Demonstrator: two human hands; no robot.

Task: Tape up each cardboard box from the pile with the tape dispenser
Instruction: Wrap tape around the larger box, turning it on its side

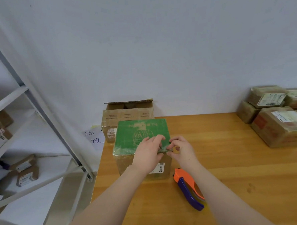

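Wooden table (234, 159), white wall (158, 51); left hand (146, 153) and right hand (182, 150) tight on green-topped box (136, 130)

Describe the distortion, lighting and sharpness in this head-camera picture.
Head view: wide-angle distortion tilts the shelf frame steeply at left; light is soft and even, with faint shadow under the tape dispenser on the table; the taped boxes at right show dull sheen; print on the green-topped box is too soft to read.
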